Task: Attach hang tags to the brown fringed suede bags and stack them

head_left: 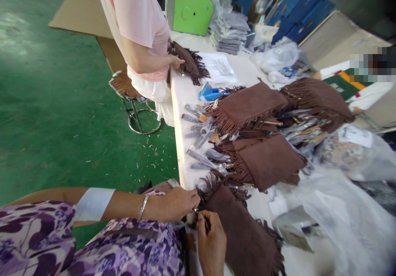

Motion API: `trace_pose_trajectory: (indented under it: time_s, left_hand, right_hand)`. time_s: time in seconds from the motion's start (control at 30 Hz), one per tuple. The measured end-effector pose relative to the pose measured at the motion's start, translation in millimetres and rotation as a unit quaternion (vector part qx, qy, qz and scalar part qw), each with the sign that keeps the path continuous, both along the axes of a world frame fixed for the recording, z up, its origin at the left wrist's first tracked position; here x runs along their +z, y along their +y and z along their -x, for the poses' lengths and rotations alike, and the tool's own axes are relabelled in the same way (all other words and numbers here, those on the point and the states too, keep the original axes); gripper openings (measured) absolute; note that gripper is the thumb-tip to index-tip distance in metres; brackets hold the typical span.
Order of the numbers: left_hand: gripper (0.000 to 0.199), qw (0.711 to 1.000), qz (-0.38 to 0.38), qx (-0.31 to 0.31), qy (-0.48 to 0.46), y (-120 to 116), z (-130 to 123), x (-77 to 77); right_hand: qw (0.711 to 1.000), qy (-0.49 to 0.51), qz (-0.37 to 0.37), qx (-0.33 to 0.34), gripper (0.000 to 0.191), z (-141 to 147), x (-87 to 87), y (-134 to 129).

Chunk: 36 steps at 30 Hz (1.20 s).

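Note:
A brown fringed bag (241, 230) lies on the near corner of the white table, its fringe spreading at both ends. My left hand (176, 204), a silver bangle at its wrist, is closed with fingertips pinched at the bag's upper left edge. Just below it, my right hand (213, 239) is also closed, thumb and forefinger pressed together. Between the fingertips shows a small shiny metal fitting (196, 211); its exact kind is too small to make out. More brown fringed bags (272, 160) lie beyond, with wrapped straps hanging toward the table edge.
A co-worker in a pink top (142, 24) holds another fringed bag (188, 61) at the table's far side. Clear plastic sheeting (340, 218) covers the right. A blue tool (210, 92), a green machine (190, 10) and a stool (133, 94) stand farther off. Another person's arms reach in at right.

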<state>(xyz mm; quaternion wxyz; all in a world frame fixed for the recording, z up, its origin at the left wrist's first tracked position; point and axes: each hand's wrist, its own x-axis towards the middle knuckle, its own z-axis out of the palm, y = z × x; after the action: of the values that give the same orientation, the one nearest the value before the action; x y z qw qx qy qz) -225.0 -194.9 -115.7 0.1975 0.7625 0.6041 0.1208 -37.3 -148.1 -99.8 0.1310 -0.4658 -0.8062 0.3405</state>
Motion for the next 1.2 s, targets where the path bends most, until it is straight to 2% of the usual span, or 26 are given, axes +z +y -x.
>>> trace_pose_trajectory:
  time_s: [0.23,0.37,0.57,0.73,0.83,0.93,1.03,1.13,1.2]
  left_hand:
    - [0.029,0.998,0.044,0.013,-0.036,2.9,5.8,13.8]
    - [0.022,0.994,0.073,0.033,-0.072,7.8,9.2,19.5]
    - [0.020,0.995,0.072,-0.001,-0.071,17.7,10.0,32.6]
    - [0.016,0.999,0.032,-0.022,-0.011,25.8,5.1,29.5]
    - [0.016,0.999,0.022,-0.027,0.011,28.2,2.8,27.1]
    - [0.018,0.999,0.017,-0.027,0.021,28.5,0.9,26.1]
    - [0.017,1.000,0.018,-0.012,0.016,29.6,0.0,25.5]
    - [0.013,1.000,0.022,-0.012,-0.009,33.5,3.0,25.8]
    - [0.013,0.999,0.028,-0.034,-0.029,36.1,7.8,26.7]
  right_hand:
    - [0.999,0.029,-0.037,0.019,0.026,-0.1,-4.4,-2.9]
    - [0.996,0.052,-0.062,0.034,0.028,-1.3,-7.5,-6.3]
    - [0.990,0.035,-0.137,-0.005,0.033,4.2,-9.3,-17.3]
    - [0.978,-0.016,-0.208,-0.006,0.032,11.3,-6.1,-27.3]
    - [0.968,-0.070,-0.238,-0.031,0.031,17.9,-6.0,-34.6]
    - [0.956,-0.129,-0.258,-0.055,0.029,25.5,-7.8,-41.7]
    - [0.944,-0.170,-0.279,-0.049,0.025,31.6,-10.3,-46.1]
    - [0.940,-0.168,-0.291,-0.051,0.022,34.1,-13.6,-46.3]
    - [0.946,-0.144,-0.283,-0.060,0.020,33.5,-16.0,-44.2]
